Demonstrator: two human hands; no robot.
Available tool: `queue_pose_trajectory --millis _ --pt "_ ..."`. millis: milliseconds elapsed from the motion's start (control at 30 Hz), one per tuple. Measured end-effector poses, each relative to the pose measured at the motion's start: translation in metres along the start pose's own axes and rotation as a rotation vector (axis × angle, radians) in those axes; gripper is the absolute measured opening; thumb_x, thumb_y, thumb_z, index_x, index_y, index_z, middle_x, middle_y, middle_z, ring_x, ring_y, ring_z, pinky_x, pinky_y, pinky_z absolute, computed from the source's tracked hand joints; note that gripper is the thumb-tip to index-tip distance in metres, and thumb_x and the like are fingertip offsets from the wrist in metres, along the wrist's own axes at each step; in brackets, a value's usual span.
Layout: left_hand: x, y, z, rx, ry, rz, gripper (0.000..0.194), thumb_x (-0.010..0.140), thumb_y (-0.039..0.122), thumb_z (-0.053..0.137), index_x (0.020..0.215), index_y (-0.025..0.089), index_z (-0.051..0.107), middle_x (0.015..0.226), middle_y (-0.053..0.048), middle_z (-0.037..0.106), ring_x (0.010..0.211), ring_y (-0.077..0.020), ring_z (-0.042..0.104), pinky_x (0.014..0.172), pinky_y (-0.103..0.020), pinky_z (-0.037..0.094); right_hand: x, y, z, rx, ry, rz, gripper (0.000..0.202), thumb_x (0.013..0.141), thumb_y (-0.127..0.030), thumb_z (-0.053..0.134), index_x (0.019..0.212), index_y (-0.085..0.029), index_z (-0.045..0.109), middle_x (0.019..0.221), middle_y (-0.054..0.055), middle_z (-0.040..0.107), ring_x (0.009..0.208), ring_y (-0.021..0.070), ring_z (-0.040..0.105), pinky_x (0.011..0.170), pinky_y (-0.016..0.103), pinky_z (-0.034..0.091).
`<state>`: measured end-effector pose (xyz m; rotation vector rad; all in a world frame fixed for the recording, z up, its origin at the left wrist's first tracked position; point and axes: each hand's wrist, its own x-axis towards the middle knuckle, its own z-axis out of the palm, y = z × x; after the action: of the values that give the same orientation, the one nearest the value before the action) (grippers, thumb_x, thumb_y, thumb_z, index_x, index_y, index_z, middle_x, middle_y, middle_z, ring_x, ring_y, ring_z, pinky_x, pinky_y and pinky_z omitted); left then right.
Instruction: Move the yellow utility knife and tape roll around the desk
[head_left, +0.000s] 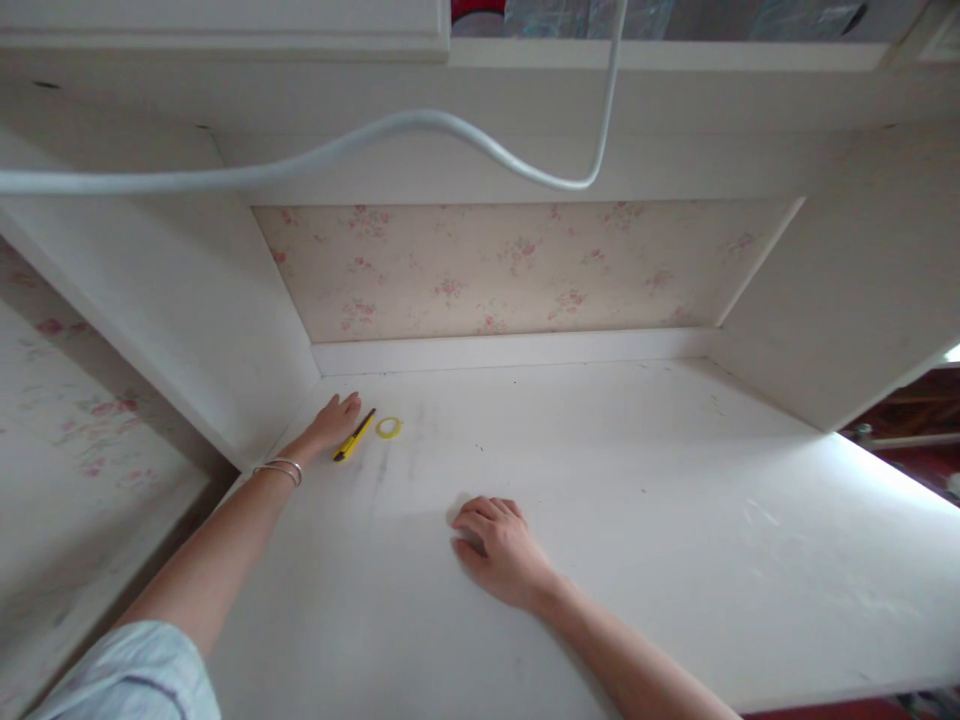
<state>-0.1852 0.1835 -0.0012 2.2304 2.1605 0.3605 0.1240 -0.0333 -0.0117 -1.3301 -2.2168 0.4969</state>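
On the white surface (585, 480), my left hand (335, 420) lies at the far left with its fingers apart. Just right of it is a yellow-and-black utility knife (355, 436), which it does not appear to grip. A small roll of yellow tape (388, 428) lies flat to the right of the knife. My right hand (499, 550) rests palm down nearer the middle. Its fingers bend loosely and the thumb stands apart; no held thing shows, though the palm is hidden.
A white cable (420, 122) hangs across the upper view. White side panels (847, 270) and an upper cabinet (225, 28) frame the recess, with floral wallpaper (517, 265) at its back. Dark scuffs and specks mark the surface.
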Motion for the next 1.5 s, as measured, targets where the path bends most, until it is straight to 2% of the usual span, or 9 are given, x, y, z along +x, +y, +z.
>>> queue_pose_trajectory --millis 133,267,333,433,567,833,1100,1300,1500 --pt "-0.009 0.007 -0.005 -0.002 0.036 0.072 0.046 0.09 0.037 0.022 0.114 0.013 0.053 0.12 -0.011 0.053 0.117 -0.0211 0.042 0.099 -0.031 0.03 0.001 0.001 0.0 0.007 0.001 -0.003 0.021 0.079 -0.022 0.055 0.098 -0.026 0.06 0.102 0.001 0.06 0.096 0.0184 0.052 0.089 0.034 0.031" --pt "-0.034 0.036 -0.006 0.039 0.059 0.225 0.038 0.084 0.041 0.038 0.108 0.019 0.058 0.114 -0.008 0.056 0.109 -0.0232 0.047 0.099 -0.035 0.03 0.001 0.001 0.001 0.011 0.004 -0.016 0.02 0.079 -0.021 0.054 0.097 -0.026 0.06 0.1 0.0 0.06 0.094 0.0178 0.052 0.089 0.034 0.03" --pt "-0.048 0.055 -0.002 0.048 0.032 0.312 0.031 0.083 0.037 0.041 0.102 0.021 0.061 0.109 -0.007 0.058 0.106 -0.0231 0.049 0.098 -0.036 0.03 0.001 0.001 0.001 0.0 0.004 -0.017 0.019 0.079 -0.021 0.054 0.097 -0.026 0.06 0.1 0.0 0.06 0.094 0.0176 0.052 0.089 0.034 0.03" --pt "-0.063 0.078 0.007 0.038 -0.013 0.35 0.026 0.083 0.031 0.044 0.098 0.021 0.063 0.108 -0.008 0.058 0.107 -0.0231 0.049 0.099 -0.036 0.029 0.001 0.0 0.002 -0.024 0.002 -0.015 0.018 0.081 -0.022 0.053 0.097 -0.026 0.06 0.1 0.001 0.06 0.095 0.0176 0.051 0.088 0.034 0.031" --pt "-0.066 0.092 0.016 0.06 0.005 0.357 0.029 0.086 0.029 0.038 0.099 0.016 0.061 0.114 -0.011 0.055 0.111 -0.0222 0.047 0.098 -0.034 0.031 0.001 0.0 0.004 -0.045 -0.003 -0.023 0.016 0.082 -0.023 0.052 0.096 -0.025 0.06 0.1 0.001 0.06 0.094 0.0169 0.051 0.087 0.033 0.031" --pt "-0.072 0.079 0.019 0.108 0.055 0.377 0.033 0.086 0.034 0.042 0.111 0.018 0.054 0.122 -0.011 0.052 0.112 -0.0251 0.048 0.095 -0.04 0.035 0.0 0.003 0.004 -0.036 0.009 -0.042 0.015 0.083 -0.023 0.051 0.096 -0.026 0.06 0.099 0.0 0.06 0.094 0.016 0.051 0.088 0.032 0.029" --pt "-0.068 0.067 0.014 0.021 0.006 0.387 0.029 0.085 0.022 0.039 0.107 0.019 0.057 0.117 -0.005 0.057 0.11 -0.0171 0.051 0.096 -0.03 0.037 0.001 0.002 0.004 -0.046 0.007 -0.052 0.015 0.083 -0.023 0.051 0.094 -0.025 0.059 0.097 0.0 0.06 0.093 0.0154 0.051 0.088 0.032 0.029" --pt "-0.084 0.055 0.014 0.145 0.095 0.282 0.037 0.086 0.03 0.039 0.121 0.021 0.048 0.128 -0.008 0.05 0.123 -0.0262 0.038 0.1 -0.045 0.029 0.0 0.001 0.003 -0.042 0.011 -0.04 0.014 0.082 -0.023 0.052 0.094 -0.026 0.059 0.097 -0.002 0.06 0.092 0.0149 0.05 0.087 0.031 0.029" --pt "-0.089 0.027 0.026 0.174 -0.062 0.295 0.048 0.089 0.039 0.029 0.13 0.018 0.041 0.14 -0.009 0.035 0.129 -0.0264 0.029 0.103 -0.043 0.025 0.001 0.002 0.003 -0.033 0.006 -0.054 0.013 0.081 -0.022 0.052 0.091 -0.026 0.06 0.096 -0.002 0.061 0.091 0.0146 0.051 0.086 0.031 0.029"
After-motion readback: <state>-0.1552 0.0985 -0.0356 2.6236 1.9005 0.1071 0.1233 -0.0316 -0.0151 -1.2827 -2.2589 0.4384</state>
